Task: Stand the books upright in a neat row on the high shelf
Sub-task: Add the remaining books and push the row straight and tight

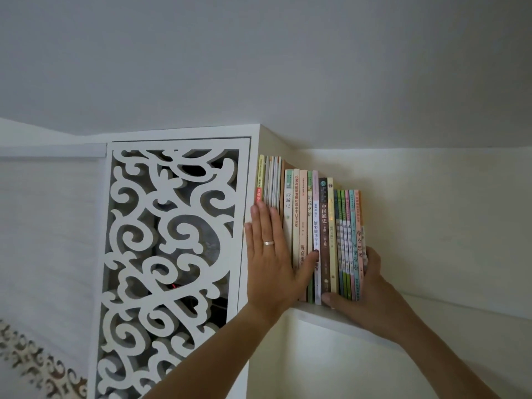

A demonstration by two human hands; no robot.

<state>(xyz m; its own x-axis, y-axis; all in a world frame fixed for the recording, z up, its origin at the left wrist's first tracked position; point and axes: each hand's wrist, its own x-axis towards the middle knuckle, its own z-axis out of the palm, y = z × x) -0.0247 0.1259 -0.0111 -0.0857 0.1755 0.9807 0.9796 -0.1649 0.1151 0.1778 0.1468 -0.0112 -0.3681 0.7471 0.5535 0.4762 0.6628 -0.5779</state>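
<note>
A row of several thin books stands upright on a high white shelf, spines facing me, packed against the cabinet side at the left. My left hand, with a ring on one finger, lies flat and open against the spines at the row's left end, thumb reaching to the middle books. My right hand cups the right end of the row, fingers behind the last pink-spined book and thumb under the bottom edges of the middle books.
A white cabinet door with curly cut-out fretwork stands directly left of the books. The shelf board runs on to the right along a cream wall. The ceiling is close above.
</note>
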